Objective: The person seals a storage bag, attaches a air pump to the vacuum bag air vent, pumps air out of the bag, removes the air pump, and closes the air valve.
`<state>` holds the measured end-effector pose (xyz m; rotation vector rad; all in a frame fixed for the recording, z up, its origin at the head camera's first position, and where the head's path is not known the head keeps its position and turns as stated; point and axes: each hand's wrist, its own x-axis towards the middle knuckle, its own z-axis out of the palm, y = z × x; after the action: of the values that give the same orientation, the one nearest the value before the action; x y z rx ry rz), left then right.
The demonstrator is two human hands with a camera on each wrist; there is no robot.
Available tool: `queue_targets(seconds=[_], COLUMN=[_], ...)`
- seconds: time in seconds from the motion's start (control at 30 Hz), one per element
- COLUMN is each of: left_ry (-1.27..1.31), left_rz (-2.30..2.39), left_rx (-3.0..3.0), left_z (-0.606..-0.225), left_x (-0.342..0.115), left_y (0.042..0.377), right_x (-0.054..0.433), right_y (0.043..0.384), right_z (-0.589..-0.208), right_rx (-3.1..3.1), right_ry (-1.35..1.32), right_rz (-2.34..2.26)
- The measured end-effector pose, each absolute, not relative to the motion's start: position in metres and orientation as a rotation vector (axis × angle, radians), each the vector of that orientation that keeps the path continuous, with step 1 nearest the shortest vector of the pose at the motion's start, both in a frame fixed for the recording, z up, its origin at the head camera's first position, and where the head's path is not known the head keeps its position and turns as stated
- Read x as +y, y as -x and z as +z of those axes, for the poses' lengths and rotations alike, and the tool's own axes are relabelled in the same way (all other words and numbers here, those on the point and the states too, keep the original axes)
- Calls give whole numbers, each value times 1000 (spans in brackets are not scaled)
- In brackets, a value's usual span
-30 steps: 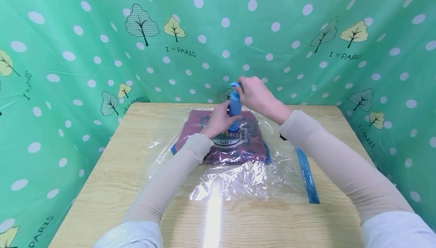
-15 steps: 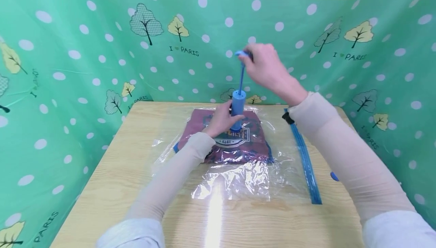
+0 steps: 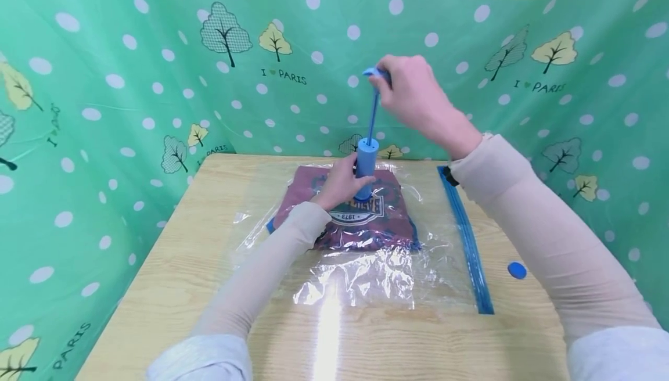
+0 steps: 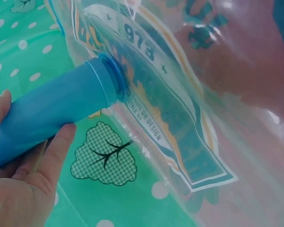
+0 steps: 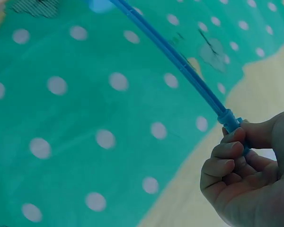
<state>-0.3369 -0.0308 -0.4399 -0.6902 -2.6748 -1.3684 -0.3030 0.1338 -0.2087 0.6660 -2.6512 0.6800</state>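
A blue hand pump stands upright on a clear plastic vacuum bag with a folded maroon printed garment inside. My left hand grips the pump's barrel low down; in the left wrist view the barrel meets a round blue valve on the bag, over the printed lettering. High above, my right hand holds the pump's handle, with the thin rod drawn far out of the barrel. Curled fingers and thumb wrap that handle in the right wrist view.
Along the bag's right side runs a blue zip seal, with a black clip at its far end partly behind my right sleeve. A round blue cap lies on the wooden table to the right. A green dotted curtain encloses the table.
My right hand has risen, pulling the handle and rod up out of the barrel. The left hand keeps its hold on the pump. The blue cap has come into sight from behind the right arm.
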Motion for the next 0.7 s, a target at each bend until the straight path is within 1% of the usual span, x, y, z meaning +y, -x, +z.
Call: queue_targets(seconds=[0.13,0.27,0.37,0.47,0.53,0.7], left_ry=[690,686,695,694,685,665], left_rz=[-1370,-1363,-1366,-1367,-1365,-1334], left_rx=[-2676,-2700,-2702,-2702,-2701,-2716], left_z=[-437,-434,-434,-434,-434,-438], left_x=[-31,-31,-30,-30,-30,-29], left_y=[338,338,339,340,340,339], right_x=[133,132,131,131,131,132], right_y=[315,319,320,320,320,314], right_z=[-248,-288,-306,-308,-301,-258], right_rx=[-2732,-2767,-2764,-2769,-2779,-2791], right_ry=[-697,-707,-717,-726,-716,-680], right_rz=[710,680,640,628,636,730])
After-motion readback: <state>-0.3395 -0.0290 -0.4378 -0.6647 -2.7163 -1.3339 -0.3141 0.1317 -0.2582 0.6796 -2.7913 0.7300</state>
